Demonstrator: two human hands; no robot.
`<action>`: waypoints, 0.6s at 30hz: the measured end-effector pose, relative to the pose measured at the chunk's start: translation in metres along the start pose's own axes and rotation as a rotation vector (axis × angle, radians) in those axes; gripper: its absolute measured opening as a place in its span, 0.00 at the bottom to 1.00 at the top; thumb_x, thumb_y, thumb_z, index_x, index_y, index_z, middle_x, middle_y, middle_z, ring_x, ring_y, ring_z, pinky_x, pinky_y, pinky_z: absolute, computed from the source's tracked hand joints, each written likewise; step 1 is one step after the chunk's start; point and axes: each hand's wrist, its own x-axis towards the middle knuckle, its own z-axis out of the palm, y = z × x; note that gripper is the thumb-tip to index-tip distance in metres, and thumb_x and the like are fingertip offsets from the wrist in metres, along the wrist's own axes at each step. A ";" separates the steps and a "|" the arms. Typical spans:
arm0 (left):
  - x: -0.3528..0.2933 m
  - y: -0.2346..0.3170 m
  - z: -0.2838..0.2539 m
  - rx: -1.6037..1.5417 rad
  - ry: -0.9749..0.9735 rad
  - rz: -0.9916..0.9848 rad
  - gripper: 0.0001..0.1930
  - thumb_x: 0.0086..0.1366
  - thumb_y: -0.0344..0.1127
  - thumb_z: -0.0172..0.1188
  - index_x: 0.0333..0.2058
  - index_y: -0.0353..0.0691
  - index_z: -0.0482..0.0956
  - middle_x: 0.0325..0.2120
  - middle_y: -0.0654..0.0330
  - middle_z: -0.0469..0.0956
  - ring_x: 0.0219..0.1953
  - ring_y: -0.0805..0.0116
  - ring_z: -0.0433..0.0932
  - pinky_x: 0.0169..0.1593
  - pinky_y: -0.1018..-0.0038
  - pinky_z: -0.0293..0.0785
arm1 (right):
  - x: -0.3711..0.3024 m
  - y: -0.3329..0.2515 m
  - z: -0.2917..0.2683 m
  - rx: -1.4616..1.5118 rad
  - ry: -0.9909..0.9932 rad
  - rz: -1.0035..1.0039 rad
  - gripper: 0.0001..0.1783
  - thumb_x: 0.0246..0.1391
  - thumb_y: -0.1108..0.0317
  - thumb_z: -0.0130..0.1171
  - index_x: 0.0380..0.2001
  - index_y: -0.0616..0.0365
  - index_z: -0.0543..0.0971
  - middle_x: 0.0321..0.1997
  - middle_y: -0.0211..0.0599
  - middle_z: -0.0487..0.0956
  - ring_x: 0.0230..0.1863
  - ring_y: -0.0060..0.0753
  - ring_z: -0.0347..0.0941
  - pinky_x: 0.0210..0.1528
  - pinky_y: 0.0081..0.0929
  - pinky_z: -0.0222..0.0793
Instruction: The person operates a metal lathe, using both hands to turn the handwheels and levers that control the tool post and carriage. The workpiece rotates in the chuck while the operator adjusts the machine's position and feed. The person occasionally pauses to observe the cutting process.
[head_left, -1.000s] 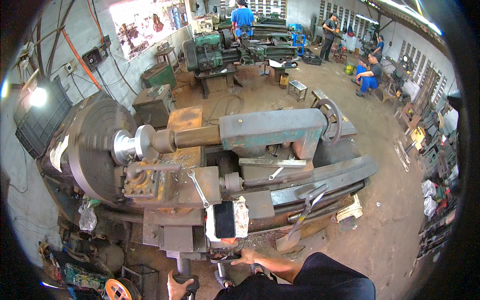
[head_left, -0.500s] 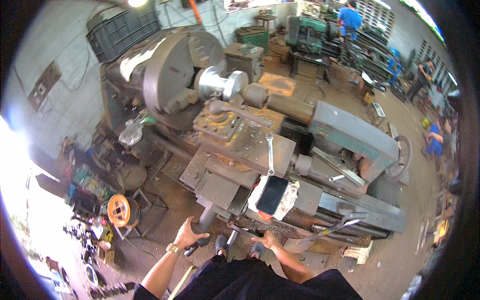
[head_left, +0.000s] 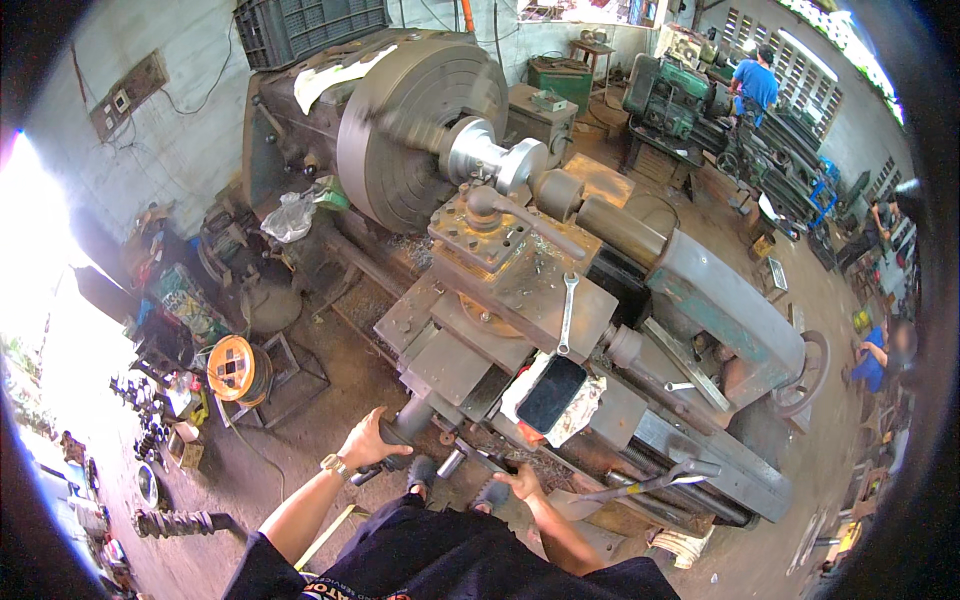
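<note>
A large metal lathe stands before me. Its chuck (head_left: 405, 140) is blurred, and a shiny, spool-shaped metal workpiece (head_left: 485, 153) sits between it and the tailstock (head_left: 725, 290). My left hand (head_left: 370, 441) is curled over the cross-slide handwheel (head_left: 398, 432) at the near end of the carriage, thumb across its top. To its right, my right hand (head_left: 521, 483) grips the end of a crank handle (head_left: 480, 456) low on the carriage; its fingertips are partly hidden. The tool post (head_left: 482, 225), with its lever, stands beside the workpiece.
A wrench (head_left: 568, 312) lies on the carriage near a phone (head_left: 551, 394) resting on a cloth. A long lever (head_left: 655, 480) sticks out at right. An orange cable reel (head_left: 238, 370) stands at left. A person in blue (head_left: 755, 82) stands by another machine at the back.
The whole view has shifted and turned, so the lathe sits lower and further right. The chuck is blurred in both frames. Both hands keep their places on the handwheel and crank handle.
</note>
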 end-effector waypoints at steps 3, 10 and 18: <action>-0.001 0.002 -0.001 -0.002 0.002 -0.007 0.62 0.41 0.68 0.75 0.67 0.34 0.57 0.63 0.42 0.66 0.66 0.48 0.65 0.68 0.60 0.62 | -0.002 -0.005 0.000 0.042 -0.016 0.019 0.40 0.44 0.44 0.69 0.46 0.73 0.80 0.44 0.54 0.83 0.48 0.38 0.76 0.54 0.34 0.67; -0.001 0.004 -0.002 -0.007 -0.016 -0.027 0.63 0.41 0.68 0.75 0.67 0.33 0.56 0.63 0.42 0.65 0.66 0.48 0.64 0.69 0.60 0.61 | 0.000 0.002 -0.005 -0.053 -0.101 0.129 0.39 0.44 0.45 0.69 0.47 0.73 0.79 0.43 0.51 0.83 0.47 0.34 0.75 0.53 0.32 0.68; 0.000 0.001 0.000 -0.008 -0.019 -0.022 0.63 0.40 0.67 0.75 0.67 0.33 0.57 0.64 0.42 0.64 0.67 0.48 0.63 0.69 0.60 0.60 | 0.004 0.034 0.002 0.036 -0.022 -0.005 0.37 0.43 0.47 0.70 0.47 0.72 0.80 0.42 0.43 0.83 0.45 0.31 0.74 0.53 0.31 0.68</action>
